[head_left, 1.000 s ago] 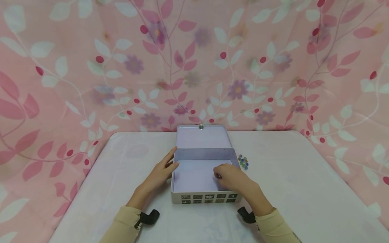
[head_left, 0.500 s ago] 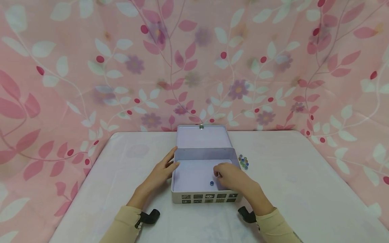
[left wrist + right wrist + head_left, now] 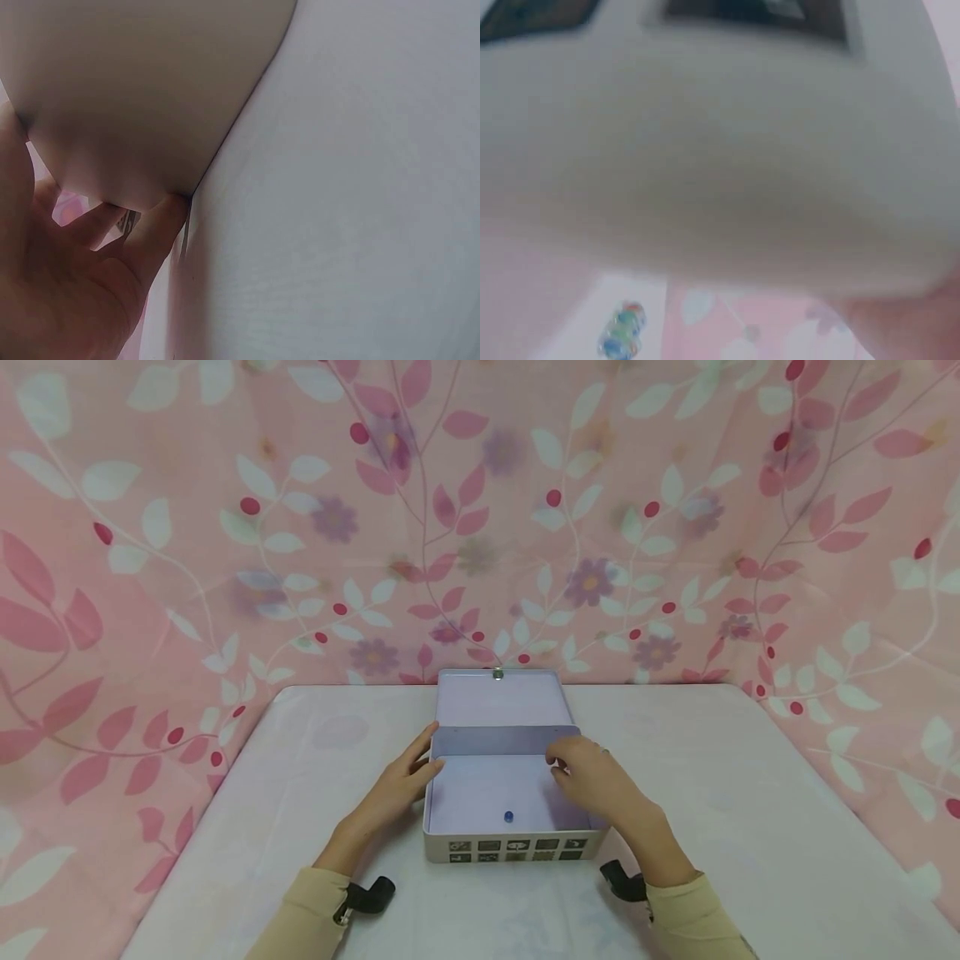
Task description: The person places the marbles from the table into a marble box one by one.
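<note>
An open white tin box (image 3: 472, 848) with a row of dark printed squares on its front stands before me, lid (image 3: 498, 699) tipped back. One blue marble (image 3: 508, 817) lies on its floor near the front wall. My left hand (image 3: 397, 785) rests along the box's left side, thumb at the rim; in the left wrist view its fingers (image 3: 154, 232) touch the outer wall. My right hand (image 3: 592, 779) hovers over the right rim, fingers loosely bent, no object showing between them. Several glass marbles (image 3: 622, 332) lie beyond the box in the right wrist view, hidden behind the hand in the head view.
A white cloth (image 3: 750, 810) covers the table. Behind it hangs a pink curtain (image 3: 480, 527) with leaves and flowers. Black wrist-camera mounts (image 3: 370, 894) sit at both sleeves, close to the tabletop.
A blue marble has appeared in the box and rolled slightly left toward the front. My right hand has moved up and right, now covering the marble cluster. The left hand stays put.
</note>
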Demonstrator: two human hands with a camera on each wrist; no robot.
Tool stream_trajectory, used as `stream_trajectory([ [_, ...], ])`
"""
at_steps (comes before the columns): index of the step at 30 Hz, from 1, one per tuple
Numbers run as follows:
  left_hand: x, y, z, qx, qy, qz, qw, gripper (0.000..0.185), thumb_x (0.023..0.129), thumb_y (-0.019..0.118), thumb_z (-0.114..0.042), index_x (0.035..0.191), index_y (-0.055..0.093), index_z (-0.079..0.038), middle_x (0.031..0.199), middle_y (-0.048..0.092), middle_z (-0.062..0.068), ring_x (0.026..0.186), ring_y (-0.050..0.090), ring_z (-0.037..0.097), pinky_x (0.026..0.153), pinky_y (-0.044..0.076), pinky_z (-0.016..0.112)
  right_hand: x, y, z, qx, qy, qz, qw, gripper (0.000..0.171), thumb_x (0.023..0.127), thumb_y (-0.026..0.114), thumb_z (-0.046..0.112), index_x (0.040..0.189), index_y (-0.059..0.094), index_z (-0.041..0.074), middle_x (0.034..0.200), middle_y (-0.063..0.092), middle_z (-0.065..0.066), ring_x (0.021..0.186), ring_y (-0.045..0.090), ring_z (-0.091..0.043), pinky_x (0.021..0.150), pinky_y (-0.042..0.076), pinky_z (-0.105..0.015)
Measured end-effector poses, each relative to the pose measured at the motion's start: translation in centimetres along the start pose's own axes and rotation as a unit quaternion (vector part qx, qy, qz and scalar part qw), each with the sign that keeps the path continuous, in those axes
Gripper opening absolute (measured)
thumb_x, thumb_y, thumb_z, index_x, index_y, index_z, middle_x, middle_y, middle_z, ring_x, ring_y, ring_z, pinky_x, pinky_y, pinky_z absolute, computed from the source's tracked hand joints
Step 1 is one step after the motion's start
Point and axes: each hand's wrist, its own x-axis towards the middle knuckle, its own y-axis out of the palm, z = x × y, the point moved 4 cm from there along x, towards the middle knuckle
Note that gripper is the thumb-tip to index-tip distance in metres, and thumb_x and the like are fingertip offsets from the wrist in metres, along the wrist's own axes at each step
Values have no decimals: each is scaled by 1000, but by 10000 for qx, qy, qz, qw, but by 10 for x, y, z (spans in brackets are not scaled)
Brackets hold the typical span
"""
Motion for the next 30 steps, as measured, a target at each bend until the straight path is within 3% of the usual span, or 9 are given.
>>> stream_trajectory([
  [4, -1, 0, -2, -41, 43, 1, 10000, 68, 99, 56, -49, 156, 19, -47, 166, 22, 5, 149, 30, 38, 107, 45, 56, -1, -12, -10, 82, 120, -404, 9991, 10, 86, 71, 3, 92, 70, 10, 88, 65, 2, 83, 57, -14, 75, 53, -33],
  [14, -2, 0, -1, 33, 83, 9, 10000, 67, 100, 54, -49, 156, 18, -46, 166, 22, 8, 149, 29, 40, 108, 45, 56, -5, -26, -35, 309, 389, -909, 9946, 10, 88, 66, 2, 96, 72, 5, 89, 67, -4, 84, 62, -19, 76, 57, -39],
  [21, -1, 0, -1, 41, 88, 9, 10000, 66, 100, 54, -49, 156, 19, -46, 165, 22, 8, 149, 29, 39, 108, 45, 55, -8, -23, -57, 309, 700, -865, 9933, 10, 90, 64, 5, 97, 71, 4, 90, 67, -7, 85, 63, -23, 78, 57, -44],
  [30, -3, 0, -3, 16, 56, 10, 10000, 68, 99, 55, -50, 156, 18, -46, 165, 23, 9, 149, 29, 39, 107, 46, 55, -10, -14, -87, 351, 1003, -380, 9936, 14, 85, 62, 4, 96, 71, 1, 76, 60, -5, 69, 51, -18, 63, 44, -32],
])
